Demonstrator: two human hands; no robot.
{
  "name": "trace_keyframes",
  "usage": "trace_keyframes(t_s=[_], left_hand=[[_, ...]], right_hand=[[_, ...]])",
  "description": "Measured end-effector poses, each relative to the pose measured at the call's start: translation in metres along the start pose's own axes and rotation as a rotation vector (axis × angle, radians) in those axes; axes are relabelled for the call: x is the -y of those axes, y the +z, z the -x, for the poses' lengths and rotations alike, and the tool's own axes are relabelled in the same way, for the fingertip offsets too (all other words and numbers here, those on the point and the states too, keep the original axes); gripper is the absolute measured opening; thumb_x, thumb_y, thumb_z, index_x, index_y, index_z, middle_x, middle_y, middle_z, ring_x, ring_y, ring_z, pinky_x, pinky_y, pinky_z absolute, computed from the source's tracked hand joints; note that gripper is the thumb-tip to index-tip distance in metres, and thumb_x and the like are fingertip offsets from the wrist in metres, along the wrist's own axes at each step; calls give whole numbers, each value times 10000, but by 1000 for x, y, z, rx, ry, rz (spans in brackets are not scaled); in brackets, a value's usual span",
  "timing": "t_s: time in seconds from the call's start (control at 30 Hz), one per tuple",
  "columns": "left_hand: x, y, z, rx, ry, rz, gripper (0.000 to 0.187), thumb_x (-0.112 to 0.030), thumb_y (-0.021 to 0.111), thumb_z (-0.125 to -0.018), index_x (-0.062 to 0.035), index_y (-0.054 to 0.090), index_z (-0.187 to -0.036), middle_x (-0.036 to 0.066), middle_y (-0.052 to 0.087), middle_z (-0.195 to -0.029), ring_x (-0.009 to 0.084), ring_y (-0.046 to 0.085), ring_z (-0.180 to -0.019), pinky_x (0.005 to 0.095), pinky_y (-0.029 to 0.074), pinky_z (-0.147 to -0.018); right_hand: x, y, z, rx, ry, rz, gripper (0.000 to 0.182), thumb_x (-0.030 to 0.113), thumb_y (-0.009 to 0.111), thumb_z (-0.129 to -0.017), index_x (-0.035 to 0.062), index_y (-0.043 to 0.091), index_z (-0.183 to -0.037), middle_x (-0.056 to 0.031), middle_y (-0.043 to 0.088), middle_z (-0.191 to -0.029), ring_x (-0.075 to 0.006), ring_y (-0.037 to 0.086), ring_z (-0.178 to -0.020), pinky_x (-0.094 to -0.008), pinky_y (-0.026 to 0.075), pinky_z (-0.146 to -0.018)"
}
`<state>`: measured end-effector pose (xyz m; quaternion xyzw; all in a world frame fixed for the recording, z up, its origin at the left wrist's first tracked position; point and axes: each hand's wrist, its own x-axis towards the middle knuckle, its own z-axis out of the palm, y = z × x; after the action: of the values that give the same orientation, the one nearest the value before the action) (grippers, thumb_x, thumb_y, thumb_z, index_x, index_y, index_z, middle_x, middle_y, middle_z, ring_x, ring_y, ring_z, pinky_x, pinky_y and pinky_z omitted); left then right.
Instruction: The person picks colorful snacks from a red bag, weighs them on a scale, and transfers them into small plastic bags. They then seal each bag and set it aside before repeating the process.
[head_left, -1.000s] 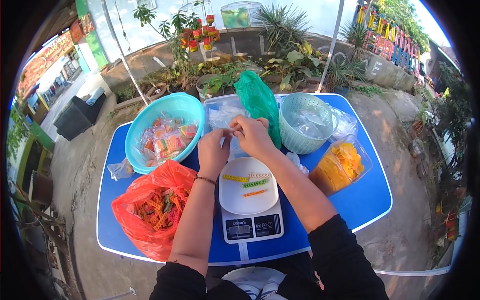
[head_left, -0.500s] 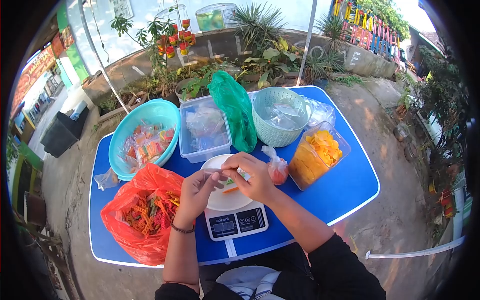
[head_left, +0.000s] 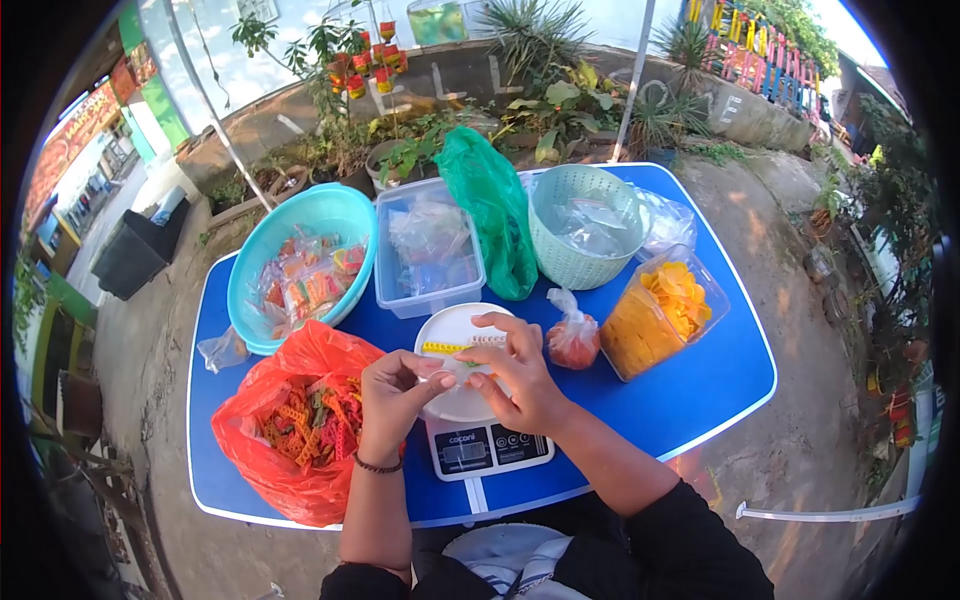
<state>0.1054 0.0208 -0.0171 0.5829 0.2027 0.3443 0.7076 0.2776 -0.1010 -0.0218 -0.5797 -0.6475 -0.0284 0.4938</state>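
Over the white plate (head_left: pixel 441 331) of a kitchen scale (head_left: pixel 467 451), my two hands work at a small clear plastic bag (head_left: pixel 462 369). My left hand (head_left: pixel 398 392) pinches the bag's left edge between thumb and fingers. From the other side, my right hand (head_left: pixel 522 375) grips it with thumb and fingertips, the upper fingers slightly spread. A yellow ridged snack strip (head_left: pixel 440 348) and a pale ridged one (head_left: pixel 488 340) lie on the plate behind the bag. A red plastic bag (head_left: pixel 250 440) full of colourful ridged snack pieces (head_left: pixel 312 425) stands beside my left forearm.
Along the back of the blue table (head_left: pixel 650 420) are a turquoise basin (head_left: pixel 365 235) of packed snacks, a clear tub (head_left: pixel 430 300) of plastic bags, a green bag (head_left: pixel 487 215) and a pale green basket (head_left: pixel 585 262). A tied bag of red contents (head_left: pixel 573 340) and yellow chips (head_left: pixel 675 305) stand right.
The small plastic bag now shows flatter between my hands, and my right hand's fingers have spread. The yellow and pale strips on the plate have come into sight. The camera view has shifted slightly.
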Motion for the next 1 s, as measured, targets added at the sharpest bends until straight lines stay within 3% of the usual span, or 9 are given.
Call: trace_keyframes(t_s=[0.2, 0.33, 0.37, 0.5, 0.6, 0.73, 0.77, 0.83, 1.0], left_hand=[[5, -4, -3, 76, 20, -11, 256, 62, 861, -788, -12, 694, -967, 45, 739, -963, 92, 692, -903, 257, 569, -808], [-1, -8, -1, 275, -110, 76, 265, -21, 820, -869, 19, 701, -1102, 69, 738, -1085, 128, 683, -1036, 296, 540, -934], [-2, -9, 0, 356, -81, 74, 284, -81, 752, -949, 34, 679, -1198, 80, 729, -1148, 137, 673, -1086, 312, 519, -986], [-5, -6, 0, 434, -186, -10, 269, -145, 635, -1044, 39, 656, -1239, 77, 730, -1137, 124, 692, -1046, 280, 552, -907], [5, -17, -3, 395, -231, 32, 280, -171, 593, -1068, 39, 654, -1241, 94, 738, -1114, 141, 704, -1043, 288, 575, -870], [10, -22, -6, 127, -182, 321, 261, -158, 550, -1073, 35, 644, -1221, 173, 746, -1063, 215, 749, -902, 334, 615, -796], [6, -19, -6, 79, -177, 401, 258, -162, 550, -1072, 34, 645, -1212, 182, 747, -1059, 222, 751, -893, 341, 619, -797], [-2, -13, -8, -8, -183, 550, 262, -178, 590, -1053, 34, 653, -1194, 202, 749, -1054, 232, 755, -878, 356, 629, -809], [5, -13, -7, -108, -152, 343, 240, -175, 674, -1006, 24, 696, -1138, 180, 757, -1028, 214, 756, -852, 344, 628, -810]], right_hand=[[7, 1, -3, -6, -39, -176, 290, 67, 740, -856, 144, 734, -1135, -119, 569, -1351, -260, 472, -954, -349, 415, -798], [7, 3, -6, 6, -7, -151, 142, 96, 765, -862, 113, 748, -1001, -93, 597, -1307, -235, 477, -897, -351, 419, -803], [5, 3, -5, 20, 4, -151, 132, 101, 766, -863, 107, 749, -994, -90, 597, -1305, -234, 477, -895, -352, 420, -803], [3, 1, -4, 53, -4, -120, 128, 75, 765, -864, 80, 747, -990, -93, 602, -1292, -233, 505, -924, -346, 438, -811], [5, 0, -8, -26, 47, -225, 136, 31, 748, -869, 48, 734, -1004, -121, 609, -1272, -234, 570, -954, -335, 481, -807], [-4, -13, -9, -21, 202, -259, 143, -24, 712, -880, 2, 714, -1020, -157, 625, -1224, -238, 668, -933, -338, 544, -779], [-12, -12, -7, -57, 224, -298, 159, -50, 695, -870, -3, 713, -1020, -152, 647, -1187, -222, 680, -835, -324, 548, -738], [-20, -17, -7, -36, 181, -136, 173, -52, 703, -856, 4, 715, -1020, -137, 658, -1174, -235, 679, -855, -332, 547, -759], [-26, -26, -7, 156, 167, 251, 160, 24, 755, -808, 61, 774, -963, -45, 666, -1130, -252, 613, -926, -383, 510, -838]])
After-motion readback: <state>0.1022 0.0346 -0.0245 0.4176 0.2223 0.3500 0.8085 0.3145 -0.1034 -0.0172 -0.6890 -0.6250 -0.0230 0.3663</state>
